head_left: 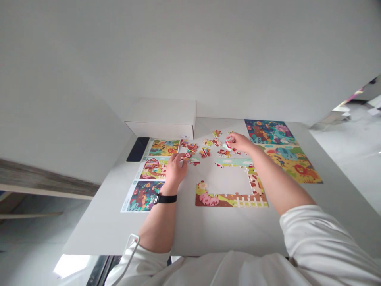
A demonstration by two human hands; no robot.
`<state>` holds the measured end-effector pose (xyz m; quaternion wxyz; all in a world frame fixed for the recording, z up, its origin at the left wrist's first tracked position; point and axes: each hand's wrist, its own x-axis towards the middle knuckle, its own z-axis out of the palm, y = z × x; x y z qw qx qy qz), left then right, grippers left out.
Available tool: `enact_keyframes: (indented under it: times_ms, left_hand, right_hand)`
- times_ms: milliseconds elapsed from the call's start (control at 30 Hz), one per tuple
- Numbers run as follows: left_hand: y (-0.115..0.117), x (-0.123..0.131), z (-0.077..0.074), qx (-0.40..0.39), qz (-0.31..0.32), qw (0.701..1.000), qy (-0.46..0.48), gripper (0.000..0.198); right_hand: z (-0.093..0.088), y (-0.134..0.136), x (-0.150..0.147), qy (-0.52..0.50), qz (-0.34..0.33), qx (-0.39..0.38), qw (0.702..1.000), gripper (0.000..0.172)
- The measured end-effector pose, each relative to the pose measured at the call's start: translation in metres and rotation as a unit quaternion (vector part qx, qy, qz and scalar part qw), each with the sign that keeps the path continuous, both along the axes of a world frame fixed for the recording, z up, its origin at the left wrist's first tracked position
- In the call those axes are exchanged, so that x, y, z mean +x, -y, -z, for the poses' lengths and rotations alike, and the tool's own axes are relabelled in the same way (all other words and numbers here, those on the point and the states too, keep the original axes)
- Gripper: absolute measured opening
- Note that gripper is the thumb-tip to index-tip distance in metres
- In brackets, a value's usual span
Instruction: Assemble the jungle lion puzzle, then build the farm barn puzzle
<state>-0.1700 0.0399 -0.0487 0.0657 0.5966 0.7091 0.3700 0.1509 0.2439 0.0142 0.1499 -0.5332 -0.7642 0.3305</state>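
Note:
My left hand (pixel 176 169), with a black band on its wrist, has its fingertips closed on a red puzzle piece (pixel 187 155) with a white pattern. Farther right, my right hand (pixel 240 142) pinches another puzzle piece (pixel 228 144), white, red and pale green, above the table. Several loose puzzle pieces (pixel 205 152) lie between and around the hands. Nearer my body is a partly joined puzzle frame (pixel 229 200), with a pink pig, a white fence and a brown-spotted animal. A separate sky strip (pixel 233 162) forms its upper edge, and its left side has a gap.
A picture sheet (pixel 138 183) with three scenes lies left of my left hand, beside a dark phone (pixel 137 149). Behind them stands a white box (pixel 166 117) against the wall. Two finished puzzles, dark (pixel 269 132) and yellow (pixel 294 163), lie at the right.

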Motion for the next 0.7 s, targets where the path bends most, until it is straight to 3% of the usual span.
enact_keyframes:
  times_ms: [133,333,500,600,700]
  left_hand:
    - [-0.001,0.003,-0.003,0.023,0.012,1.000,0.009,0.029]
    - [0.007,0.029,-0.022,0.054,0.075,0.990,0.103,0.027]
    - [0.006,0.081,-0.040,0.033,0.134,0.942,0.305,0.022]
    - [-0.007,0.111,-0.045,-0.012,0.148,0.901,0.408,0.031]
    - [-0.021,0.123,-0.044,-0.033,0.124,0.886,0.446,0.036]
  right_hand:
    - [-0.008,0.032,0.014,-0.189,0.014,-0.057,0.980,0.029]
    - [-0.014,0.093,0.022,-0.396,0.067,-0.114,0.908,0.042]
    - [-0.001,0.128,0.003,-0.465,0.077,-0.143,0.870,0.044]
    - [0.007,0.135,-0.012,-0.469,0.083,-0.143,0.868,0.046]
    - [0.013,0.134,-0.022,-0.458,0.073,-0.157,0.872,0.049]
